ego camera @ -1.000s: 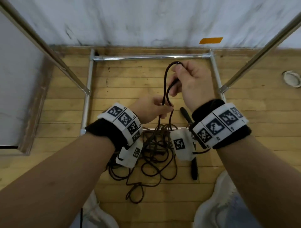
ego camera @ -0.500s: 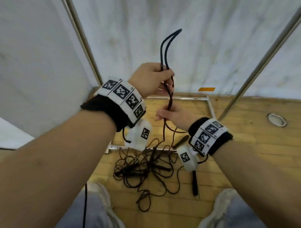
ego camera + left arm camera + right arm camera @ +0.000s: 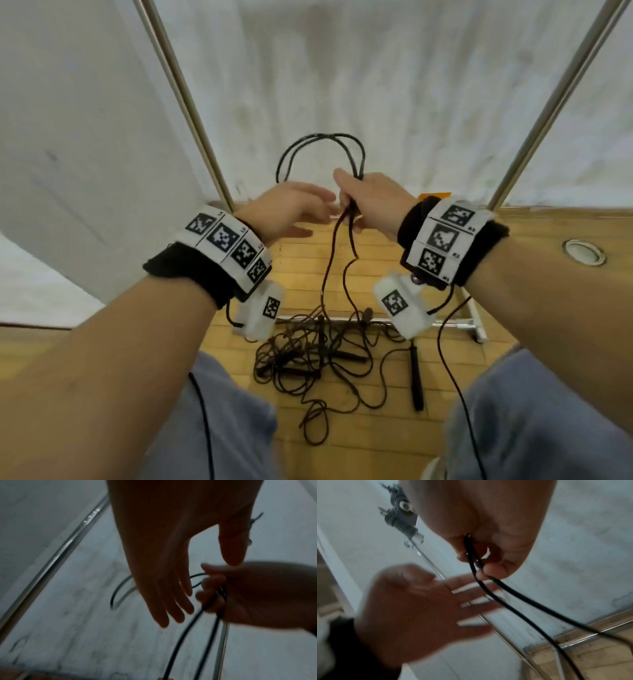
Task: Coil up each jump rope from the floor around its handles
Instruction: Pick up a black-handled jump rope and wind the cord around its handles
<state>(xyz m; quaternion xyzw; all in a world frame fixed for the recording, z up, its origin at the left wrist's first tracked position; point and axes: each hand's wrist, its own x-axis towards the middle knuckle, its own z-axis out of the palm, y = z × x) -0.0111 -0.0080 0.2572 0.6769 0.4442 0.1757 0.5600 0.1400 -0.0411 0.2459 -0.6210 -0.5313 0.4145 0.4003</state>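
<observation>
Black cord of one jump rope (image 3: 322, 144) is up in the air, doubled, arching in a loop at 12 o'clock above the hands. Right hand (image 3: 371, 205) pinches the two strands together, fingers curled round them; the right wrist view shows thumb and fingertips (image 3: 494, 570) clamped on the pair. Left hand (image 3: 291, 212) sits just beside it at 9 o'clock, fingers straight and spread, holding nothing, not touching the cord as far as I can tell. Left wrist view agrees: flat palm, loose fingers (image 3: 171, 601), cord behind them.

From the pinch, two strands hang down to the wooden floor (image 3: 513, 308) and run into the tangled pile of rope (image 3: 308, 363) at 6 o'clock, between the person's knees. Pile is messy, overlapping loops, several ropes probably, count not readable. One black handle (image 3: 416, 377) lies on the floor at 5 o'clock of the pile, apart from it; other handles are in the tangle, one seems to be at (image 3: 342, 354).

Progress, as a judgement: very early. No rope is wound around its handles anywhere in view; nothing finished is set aside. Only the middle of one rope is lifted and folded. Left to do: pull that rope free of the tangle, bring its handles together, wrap the cord round them, then repeat for each remaining rope. Tangle may snag when pulled.

Metal frame poles (image 3: 181, 99) stand around the area against a white wall.
</observation>
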